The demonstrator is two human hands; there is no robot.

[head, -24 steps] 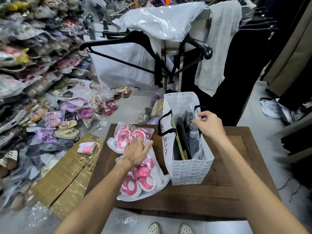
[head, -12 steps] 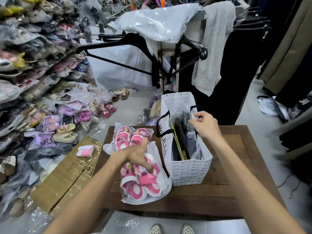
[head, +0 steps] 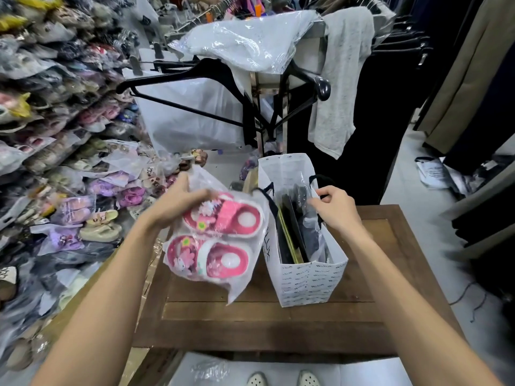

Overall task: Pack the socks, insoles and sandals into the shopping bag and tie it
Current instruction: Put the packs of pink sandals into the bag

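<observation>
- Wooden table (head: 278, 316) spreads right below you, with the toes of your pale shoes (head: 284, 379) showing under its near edge.
- Your left hand (head: 178, 203) is curled around the top of a clear plastic packet of pink sandals (head: 217, 238), holding it in the air above the table's left part, just left of the shopping bag.
- Both sandals lie side by side inside the packet, soles facing you, and the packet's loose lower corner hangs towards the tabletop.
- White shopping bag (head: 306, 280) stands upright on the table with its mouth open; dark flat items in plastic stand on edge inside it.
- Your right hand (head: 337, 208) pinches the bag's right rim by the black handle, fingers curled on it.
- Farther off on the left, shelves and floor are piled with bagged footwear (head: 72, 168).
- Beyond the table, black hangers (head: 195, 76) and a grey garment (head: 340, 79) hang from a rack topped with plastic-wrapped white cloth (head: 250, 40).
</observation>
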